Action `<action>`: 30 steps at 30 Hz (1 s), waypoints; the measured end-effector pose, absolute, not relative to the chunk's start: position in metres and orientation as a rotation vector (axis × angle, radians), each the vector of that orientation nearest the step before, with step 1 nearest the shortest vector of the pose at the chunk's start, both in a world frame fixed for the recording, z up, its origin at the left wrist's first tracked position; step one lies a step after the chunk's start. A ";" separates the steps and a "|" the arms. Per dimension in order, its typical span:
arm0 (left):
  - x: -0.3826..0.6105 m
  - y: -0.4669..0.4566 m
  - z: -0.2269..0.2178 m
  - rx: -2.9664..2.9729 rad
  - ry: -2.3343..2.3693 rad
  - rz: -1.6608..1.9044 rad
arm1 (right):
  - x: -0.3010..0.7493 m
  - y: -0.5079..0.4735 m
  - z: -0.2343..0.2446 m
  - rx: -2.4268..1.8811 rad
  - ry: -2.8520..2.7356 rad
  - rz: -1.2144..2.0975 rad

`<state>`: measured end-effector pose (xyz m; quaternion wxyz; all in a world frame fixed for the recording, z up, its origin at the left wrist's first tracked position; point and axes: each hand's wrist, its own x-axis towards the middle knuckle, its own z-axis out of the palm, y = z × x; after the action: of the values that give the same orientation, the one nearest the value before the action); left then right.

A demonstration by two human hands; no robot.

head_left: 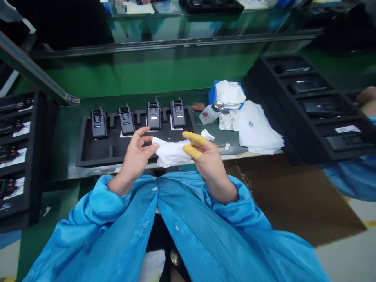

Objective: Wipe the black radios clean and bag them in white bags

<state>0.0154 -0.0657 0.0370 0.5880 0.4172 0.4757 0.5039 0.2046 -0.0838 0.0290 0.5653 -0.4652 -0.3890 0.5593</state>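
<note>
Both my hands hold one white wipe cloth (171, 152) just above the near edge of the green bench. My left hand (136, 153) pinches its left end between thumb and fingers. My right hand (205, 156), with yellow finger cots on two fingers, grips the right end. Right behind the cloth lies a black foam tray (88, 150) with several small black devices (153, 114) standing upright in its back row. My blue coat sleeves fill the foreground.
A pile of white wipes (255, 127) and a small dispenser bottle (212, 111) lie to the right of the tray. Large black trays of devices stand at the right (314, 107) and far left (17, 156). Another person's hand (367, 98) shows at the right edge.
</note>
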 end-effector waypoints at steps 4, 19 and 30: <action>0.009 -0.071 0.041 1.078 1.105 1.094 | 0.206 -0.086 0.034 -1.086 -0.956 1.295; 0.004 -0.072 0.059 1.174 1.140 0.947 | 0.212 -0.078 0.053 -1.197 -1.294 1.230; -0.004 -0.078 0.084 1.205 1.105 0.768 | 0.185 -0.059 0.044 -1.003 -1.380 1.767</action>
<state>-0.0041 -0.0783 0.0845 0.6191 0.5239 0.4804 0.3339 0.1846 -0.0591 0.0435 0.3363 -0.3845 -0.5290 0.6776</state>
